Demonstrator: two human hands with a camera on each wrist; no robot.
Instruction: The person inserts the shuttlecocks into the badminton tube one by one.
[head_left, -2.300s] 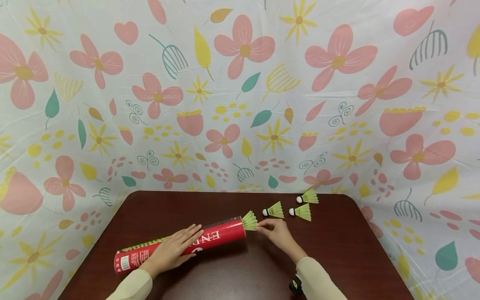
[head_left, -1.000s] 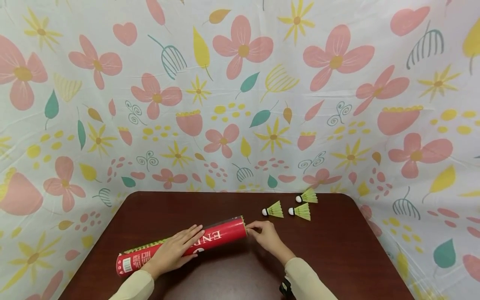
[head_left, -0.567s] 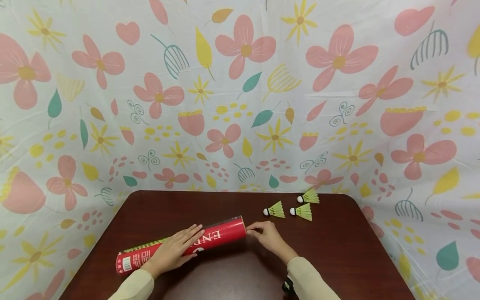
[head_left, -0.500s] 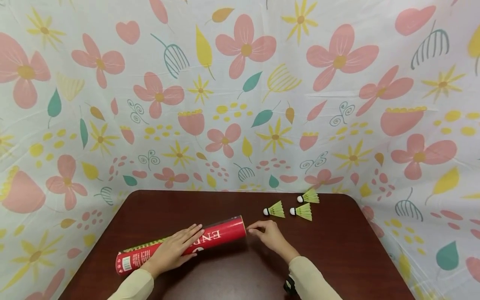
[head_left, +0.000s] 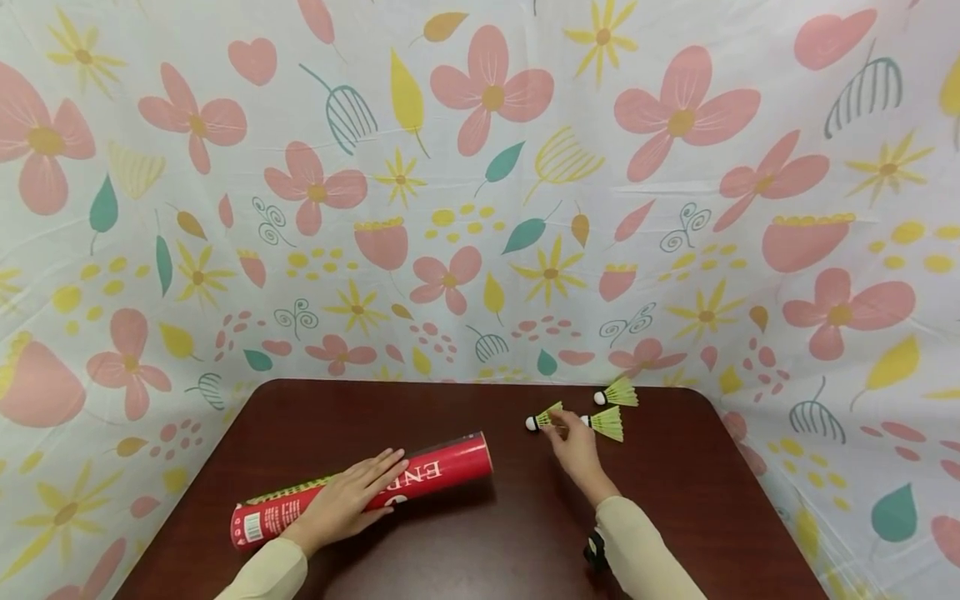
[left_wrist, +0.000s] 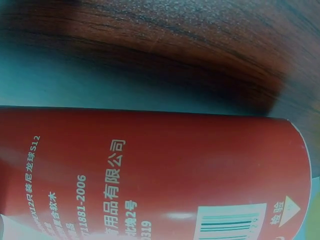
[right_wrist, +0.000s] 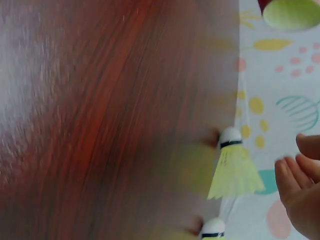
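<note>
A red shuttlecock tube [head_left: 442,467] lies slanted on the table in the head view, its rim at the right end. Across its middle rests my left hand [head_left: 348,500], fingers stretched over the top and thumb along the near side. The left wrist view shows only the tube's printed end [left_wrist: 165,165]. My right hand [head_left: 576,450] is over the feather end of the nearest yellow shuttlecock [head_left: 546,418], partly covering it. In the right wrist view, a gap shows between the fingertips [right_wrist: 282,172] and a shuttlecock [right_wrist: 232,170]; the hand holds nothing.
Two more shuttlecocks lie at the back right: one [head_left: 607,423] beside the right hand, another [head_left: 619,393] by the far table edge. The brown table [head_left: 450,550] meets a flower-patterned cloth [head_left: 480,208] behind.
A shuttlecock that stuck out of the tube's mouth has gone inside. The right hand has left the mouth and moved right to the nearest loose shuttlecock. The left hand stays.
</note>
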